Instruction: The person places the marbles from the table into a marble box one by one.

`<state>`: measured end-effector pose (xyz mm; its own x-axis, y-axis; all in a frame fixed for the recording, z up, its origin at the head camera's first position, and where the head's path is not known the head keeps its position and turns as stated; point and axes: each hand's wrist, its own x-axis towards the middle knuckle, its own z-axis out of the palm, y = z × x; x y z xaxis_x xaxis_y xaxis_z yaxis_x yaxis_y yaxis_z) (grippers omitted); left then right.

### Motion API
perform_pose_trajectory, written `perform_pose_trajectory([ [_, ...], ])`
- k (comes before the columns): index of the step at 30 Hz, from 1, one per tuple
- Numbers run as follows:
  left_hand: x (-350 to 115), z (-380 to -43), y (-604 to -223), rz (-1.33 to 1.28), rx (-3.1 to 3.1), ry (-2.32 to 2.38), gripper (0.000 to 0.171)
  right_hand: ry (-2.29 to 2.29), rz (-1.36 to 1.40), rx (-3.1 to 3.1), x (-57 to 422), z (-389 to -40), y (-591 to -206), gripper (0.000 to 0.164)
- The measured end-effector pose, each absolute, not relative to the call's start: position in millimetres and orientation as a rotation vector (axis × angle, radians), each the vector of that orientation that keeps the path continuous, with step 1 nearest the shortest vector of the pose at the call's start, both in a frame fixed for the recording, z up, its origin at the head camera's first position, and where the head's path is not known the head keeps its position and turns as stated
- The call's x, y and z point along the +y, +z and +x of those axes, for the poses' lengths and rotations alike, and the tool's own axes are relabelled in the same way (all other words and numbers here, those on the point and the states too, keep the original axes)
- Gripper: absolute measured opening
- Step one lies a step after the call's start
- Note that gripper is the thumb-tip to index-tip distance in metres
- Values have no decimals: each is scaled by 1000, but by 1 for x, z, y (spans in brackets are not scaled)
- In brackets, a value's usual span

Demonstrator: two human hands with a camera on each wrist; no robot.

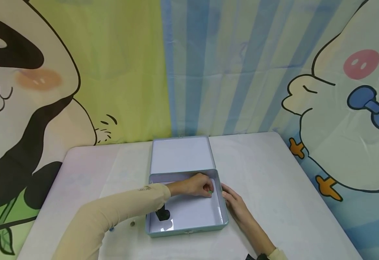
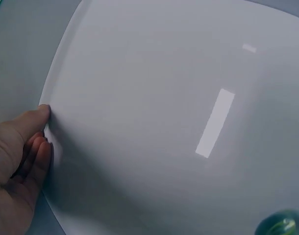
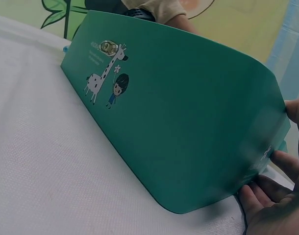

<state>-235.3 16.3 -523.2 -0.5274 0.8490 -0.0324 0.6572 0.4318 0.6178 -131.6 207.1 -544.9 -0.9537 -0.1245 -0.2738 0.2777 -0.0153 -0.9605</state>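
Observation:
A shallow blue-green metal box (image 1: 221, 229) stands with its lid (image 1: 181, 155) raised, its floor covered in glossy white. Reaching across it from the left, my left hand (image 1: 197, 186) works inside near the right wall. A small green thing (image 1: 210, 192) shows at its bent fingertips, mostly covered by them. In the left wrist view, its thumb and fingers meet the edge of the white floor (image 2: 139, 98), and a green glassy ball (image 2: 281, 224) is cut off at the lower right. My right hand (image 1: 236, 204) rests against the box's outer right side, thumb by the rim, fingers lower down.
Left of the box, a small brownish ball (image 1: 132, 224) and a blue ball (image 1: 111, 229) lie on the white tablecloth (image 1: 280, 180). The box's front carries a metal clasp (image 3: 108, 47) and a giraffe picture (image 3: 101, 78). A cartoon-printed curtain (image 1: 131, 72) hangs behind the table.

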Motion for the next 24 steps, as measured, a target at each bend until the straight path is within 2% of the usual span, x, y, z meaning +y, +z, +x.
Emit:
perform_pose_trajectory([
  [16,15,-230,-526,1299,2376,784,16,-2044,127,2001,208,-129,-544,57],
  [20,14,-227,-512,1320,2393,634,35,-2044,128,1990,208,-129,-543,56],
  [24,4,-219,-464,1339,2391,476,52,-2044,155,1991,208,-130,-542,56],
])
